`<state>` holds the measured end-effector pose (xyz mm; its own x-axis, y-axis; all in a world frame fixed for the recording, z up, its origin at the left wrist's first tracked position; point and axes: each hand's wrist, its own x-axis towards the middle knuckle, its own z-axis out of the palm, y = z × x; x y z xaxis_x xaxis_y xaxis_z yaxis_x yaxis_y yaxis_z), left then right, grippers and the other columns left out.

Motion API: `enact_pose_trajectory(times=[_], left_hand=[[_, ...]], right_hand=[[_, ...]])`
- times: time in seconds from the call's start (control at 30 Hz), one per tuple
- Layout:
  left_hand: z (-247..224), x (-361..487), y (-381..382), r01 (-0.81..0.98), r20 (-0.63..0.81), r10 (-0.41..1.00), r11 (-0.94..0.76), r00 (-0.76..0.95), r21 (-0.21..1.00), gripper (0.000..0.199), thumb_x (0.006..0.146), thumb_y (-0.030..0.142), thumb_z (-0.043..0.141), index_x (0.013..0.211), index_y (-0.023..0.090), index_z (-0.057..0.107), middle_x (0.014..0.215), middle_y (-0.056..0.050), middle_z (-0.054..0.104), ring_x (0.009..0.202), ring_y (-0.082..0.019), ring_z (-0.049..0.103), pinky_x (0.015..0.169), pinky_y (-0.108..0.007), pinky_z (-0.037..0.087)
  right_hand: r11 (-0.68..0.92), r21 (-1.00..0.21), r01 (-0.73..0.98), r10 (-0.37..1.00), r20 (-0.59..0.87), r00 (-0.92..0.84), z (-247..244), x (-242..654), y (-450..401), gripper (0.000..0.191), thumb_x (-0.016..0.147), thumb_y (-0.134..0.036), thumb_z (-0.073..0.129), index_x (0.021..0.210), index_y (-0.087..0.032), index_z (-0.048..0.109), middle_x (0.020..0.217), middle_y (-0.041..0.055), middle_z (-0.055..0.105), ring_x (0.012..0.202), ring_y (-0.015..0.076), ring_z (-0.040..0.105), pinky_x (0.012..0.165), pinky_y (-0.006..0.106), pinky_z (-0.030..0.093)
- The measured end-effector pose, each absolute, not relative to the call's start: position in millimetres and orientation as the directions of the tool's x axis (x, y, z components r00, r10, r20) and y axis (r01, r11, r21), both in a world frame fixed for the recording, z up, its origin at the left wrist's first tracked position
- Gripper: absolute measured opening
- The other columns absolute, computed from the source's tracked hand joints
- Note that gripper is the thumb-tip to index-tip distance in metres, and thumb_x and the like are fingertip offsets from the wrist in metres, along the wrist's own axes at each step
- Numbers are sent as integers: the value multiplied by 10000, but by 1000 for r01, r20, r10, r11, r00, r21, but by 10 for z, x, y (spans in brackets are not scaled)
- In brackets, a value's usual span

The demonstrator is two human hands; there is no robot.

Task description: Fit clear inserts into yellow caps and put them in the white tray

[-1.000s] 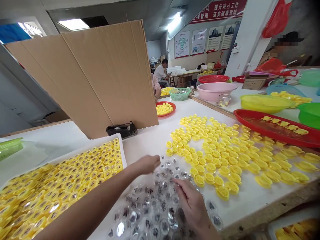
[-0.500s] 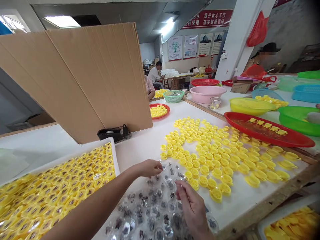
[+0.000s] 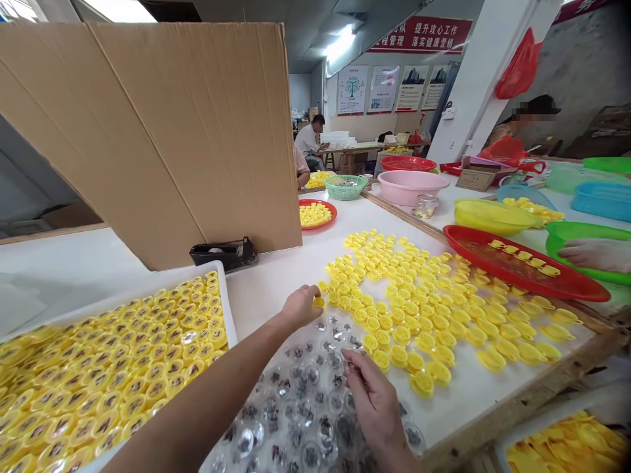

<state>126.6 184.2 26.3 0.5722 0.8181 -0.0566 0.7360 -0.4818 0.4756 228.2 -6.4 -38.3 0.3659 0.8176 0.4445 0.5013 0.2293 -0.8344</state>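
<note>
My left hand [image 3: 302, 307] reaches to the near left edge of the spread of small yellow plastic cups [image 3: 399, 335]. Its fingers are closed on one yellow cup [image 3: 319, 303] there. Lower down, my right hand [image 3: 375, 402] hovers over many clear plastic discs with dark printed pictures [image 3: 296, 394]. Thumb and forefinger are pinched on one clear disc [image 3: 350, 368], partly hidden by the fingers. On the left stands a white tray [image 3: 227, 309] filled with rows of yellow cups with dark pictures [image 3: 148, 351] in their middles.
Behind the tray, a cardboard sheet [image 3: 197, 144] stands upright with a black tape dispenser [image 3: 224, 253] against it. A red tray [image 3: 493, 263] carries several yellow cups at right. Basins, including a pink one [image 3: 413, 187], stand farther back. A co-worker's gloved hand [image 3: 599, 253] is at the green basin [image 3: 566, 231].
My left hand has moved forward from the clear discs to a yellow cup. My right hand stays over the discs, now with one showing in its pinch. The co-worker's hand has come further in.
</note>
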Motion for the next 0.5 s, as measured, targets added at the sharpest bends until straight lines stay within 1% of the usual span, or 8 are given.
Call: enact_pose_trajectory(times=[0.07, 0.13, 0.2, 0.3, 0.37, 0.43, 0.47, 0.5], left_hand=[[394, 1099, 1669, 694, -25, 811, -484, 585, 533, 254, 778, 216, 587, 1027, 171, 555, 966, -47, 633, 818, -159, 600, 753, -288, 477], [494, 908, 1433, 648, -14, 797, -481, 604, 591, 249, 771, 221, 560, 1016, 187, 535, 873, -6, 633, 708, -122, 587, 661, -235, 460], [531, 724, 1171, 561, -7, 779, -446, 627, 697, 226, 754, 228, 562, 975, 190, 536, 794, 25, 605, 628, -96, 545, 583, -204, 425], [475, 519, 835, 373, -16, 775, -287, 632, 883, 211, 727, 236, 595, 924, 176, 552, 702, 46, 541, 571, -79, 464, 521, -189, 370], [401, 447, 700, 297, -32, 802, -184, 596, 937, 212, 718, 248, 616, 905, 167, 559, 692, 44, 530, 567, -75, 436, 514, -188, 356], [330, 410, 641, 290, -45, 836, -139, 547, 947, 208, 701, 243, 636, 878, 161, 565, 703, 35, 543, 580, -77, 437, 522, -188, 356], [300, 397, 634, 301, -49, 849, -131, 526, 945, 203, 689, 236, 645, 862, 160, 570, 704, 31, 549, 588, -79, 441, 526, -188, 356], [273, 385, 636, 312, -55, 858, -126, 511, 942, 201, 679, 229, 652, 851, 160, 575, 701, 29, 552, 592, -82, 445, 528, -189, 355]], right_hand=[[235, -831, 504, 820, 448, 357, -339, 2266, -61, 218, 931, -231, 465, 1082, -209, 621, 990, 57, 667, 784, 165, 645, 683, 257, 541], [248, -816, 522, 821, 463, 334, -251, 2239, -48, 204, 942, -238, 458, 1059, -203, 621, 946, 54, 658, 752, 160, 634, 668, 260, 531], [262, -794, 549, 824, 480, 301, -134, 2199, -16, 207, 947, -239, 448, 1060, -201, 618, 928, 56, 644, 784, 169, 624, 694, 272, 518], [298, -750, 590, 830, 509, 227, 37, 2108, 51, 237, 941, -215, 438, 1111, -193, 601, 943, 72, 635, 858, 196, 609, 757, 303, 491], [303, -642, 704, 843, 525, 116, 124, 2035, 84, 285, 928, -158, 412, 1147, -179, 592, 904, 85, 633, 833, 218, 607, 734, 322, 477], [270, -434, 860, 870, 493, -24, 189, 1967, 96, 337, 898, -92, 397, 1165, -165, 589, 826, 89, 620, 738, 228, 600, 659, 327, 464], [252, -318, 914, 888, 452, -88, 218, 1939, 94, 360, 879, -65, 398, 1172, -158, 584, 793, 87, 609, 689, 227, 590, 620, 324, 457], [246, -231, 941, 906, 399, -139, 246, 1918, 87, 380, 860, -45, 404, 1184, -150, 574, 777, 85, 601, 661, 226, 583, 596, 321, 454]])
